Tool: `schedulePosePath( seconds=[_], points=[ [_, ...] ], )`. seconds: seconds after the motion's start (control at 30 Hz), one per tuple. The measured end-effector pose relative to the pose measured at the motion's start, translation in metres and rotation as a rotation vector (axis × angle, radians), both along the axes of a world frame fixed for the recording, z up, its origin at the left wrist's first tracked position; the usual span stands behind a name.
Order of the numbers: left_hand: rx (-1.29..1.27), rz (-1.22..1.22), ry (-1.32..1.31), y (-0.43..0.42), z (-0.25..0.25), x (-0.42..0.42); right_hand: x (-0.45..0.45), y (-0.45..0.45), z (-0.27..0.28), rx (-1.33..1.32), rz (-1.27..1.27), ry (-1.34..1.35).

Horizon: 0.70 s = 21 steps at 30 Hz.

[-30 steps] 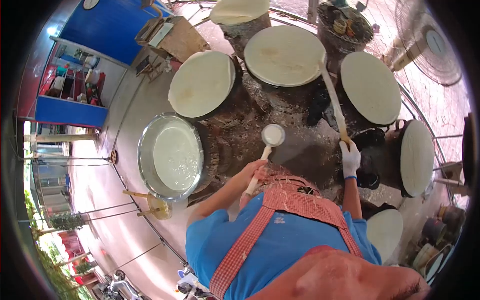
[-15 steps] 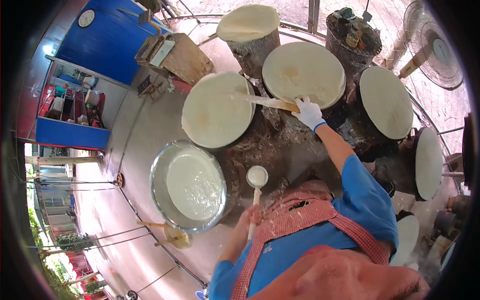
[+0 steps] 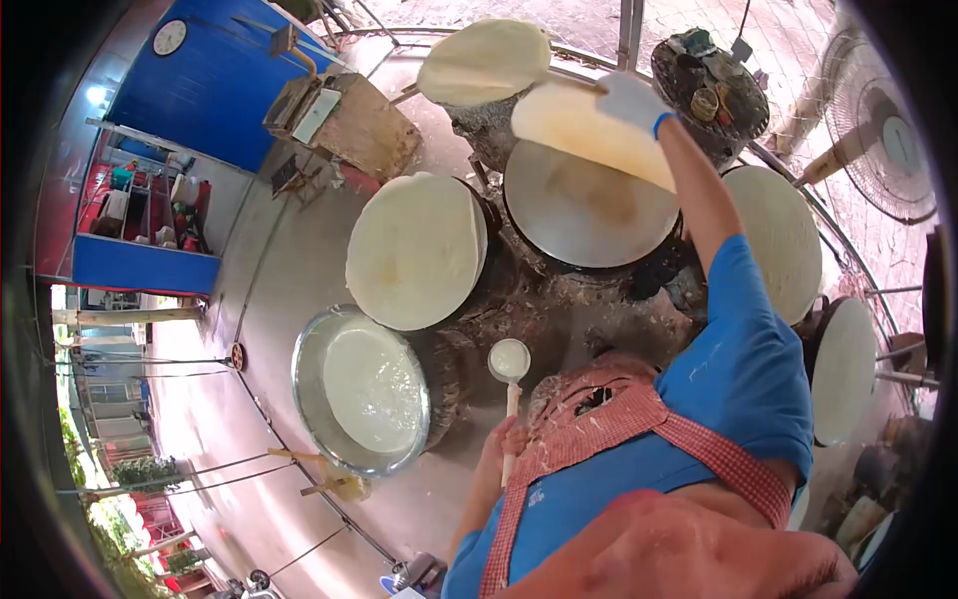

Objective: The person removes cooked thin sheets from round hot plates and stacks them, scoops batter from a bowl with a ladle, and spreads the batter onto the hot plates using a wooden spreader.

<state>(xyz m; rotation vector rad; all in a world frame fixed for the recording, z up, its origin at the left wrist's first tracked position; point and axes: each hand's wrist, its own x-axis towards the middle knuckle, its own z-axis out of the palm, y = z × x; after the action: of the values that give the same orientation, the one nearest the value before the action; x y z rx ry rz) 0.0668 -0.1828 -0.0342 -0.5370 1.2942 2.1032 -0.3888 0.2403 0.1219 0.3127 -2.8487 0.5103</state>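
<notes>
My left hand (image 3: 504, 439) is closed round the wooden handle of a ladle (image 3: 510, 360) whose round cup holds white batter. A steel basin (image 3: 427, 399) of white batter (image 3: 373, 385) is to its left. My right hand (image 3: 635, 103), in a white glove and blurred, reaches to the far side of the centre griddle (image 3: 589, 205). It grips the edge of a thin flatbread (image 3: 584, 125), lifted and folded up off the griddle, whose hot surface shows bare with brown marks. Another pale flatbread (image 3: 417, 252) lies flat on the griddle to the left.
More flatbread stands on a far stump (image 3: 484, 62). Two more covered griddles are at the right (image 3: 775, 243) (image 3: 844, 371). A cluttered drum (image 3: 711, 90), a fan (image 3: 883, 140), a wooden box (image 3: 356, 125) and a stick-like tool on a yellowish container (image 3: 344, 482) are around.
My gloved right hand has moved from the near edge of the centre griddle to its far side, lifting the flatbread. The long flat stick it held is no longer visible. The ladle stays in my left hand.
</notes>
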Motion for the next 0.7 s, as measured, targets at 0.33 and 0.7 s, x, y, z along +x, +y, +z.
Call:
schedulePosePath(
  seconds=[0.33, 0.7],
  points=[
    [0.221, 0.165, -0.442, 0.026, 0.034, -0.029, -0.043, 0.140, 0.069, -0.008, -0.247, 0.188],
    [0.440, 0.549, -0.648, -0.008, 0.022, -0.003, -0.059, 0.072, 0.151, 0.522, -0.352, 0.311]
  ],
)
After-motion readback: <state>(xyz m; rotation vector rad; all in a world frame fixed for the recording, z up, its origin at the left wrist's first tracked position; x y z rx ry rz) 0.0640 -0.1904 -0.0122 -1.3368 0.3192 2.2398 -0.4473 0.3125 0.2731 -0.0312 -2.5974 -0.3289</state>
